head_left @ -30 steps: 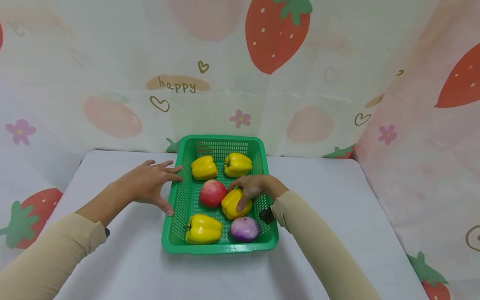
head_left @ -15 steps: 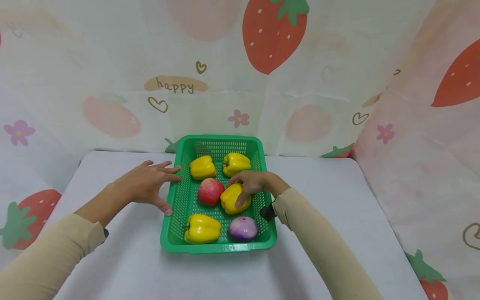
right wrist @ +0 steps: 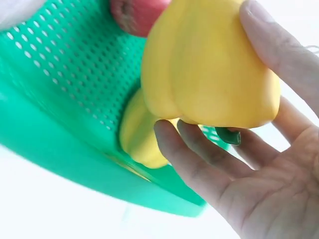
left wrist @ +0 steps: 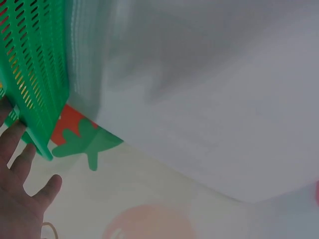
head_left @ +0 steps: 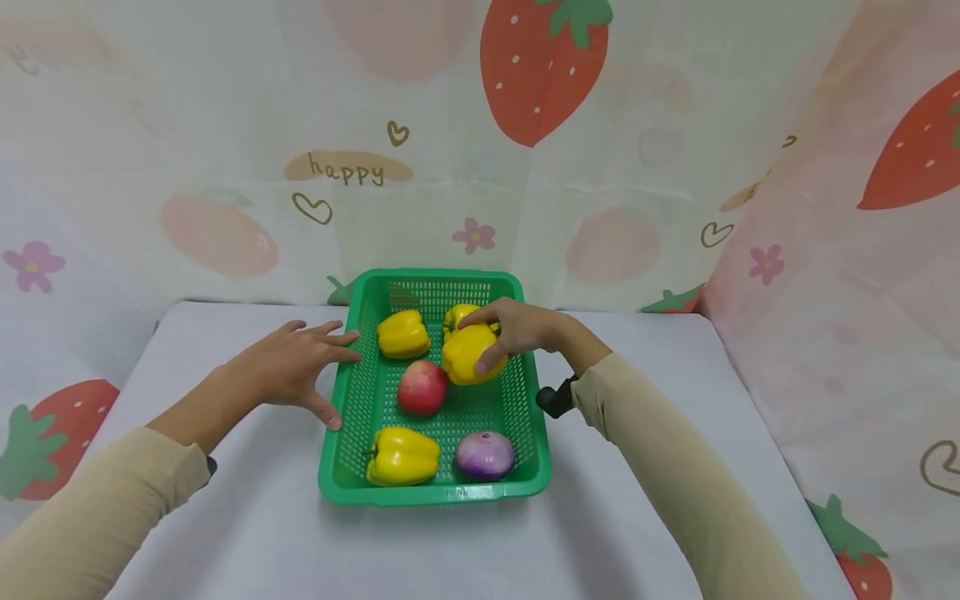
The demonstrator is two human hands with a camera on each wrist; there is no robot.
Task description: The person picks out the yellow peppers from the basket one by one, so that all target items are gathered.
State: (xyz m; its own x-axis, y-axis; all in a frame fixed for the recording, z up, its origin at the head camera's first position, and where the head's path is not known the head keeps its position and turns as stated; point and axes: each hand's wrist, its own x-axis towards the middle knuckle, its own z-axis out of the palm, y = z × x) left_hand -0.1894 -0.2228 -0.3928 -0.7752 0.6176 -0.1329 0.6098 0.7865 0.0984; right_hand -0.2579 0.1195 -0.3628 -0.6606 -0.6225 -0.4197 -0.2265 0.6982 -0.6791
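In the head view, my right hand [head_left: 517,329] grips a yellow bell pepper [head_left: 471,357], raised over the green basket [head_left: 431,497]. Thumb and fingers hold the pepper from opposite sides in the right wrist view, its green stem [right wrist: 228,135] toward the palm. Behind it, partly hidden, lies another yellow pepper [head_left: 454,315]. My left hand [head_left: 296,367] is spread at the basket's left rim, its fingers straight and holding nothing. Inside the basket rest a red apple [head_left: 422,389], a purple onion-like vegetable [head_left: 484,456], a front yellow pepper [head_left: 403,457] and a back-left one [head_left: 403,335].
The basket stands on a table with a white cloth [head_left: 660,433]. Behind it hangs a patterned curtain [head_left: 480,183] with strawberries and hearts, and another such sheet closes the right side. A dark wrist device [head_left: 556,398] sits by the right sleeve.
My right hand has lifted the yellow pepper up from beside the apple and toward the back of the basket. The apple has shifted slightly. My left hand stays at the rim.
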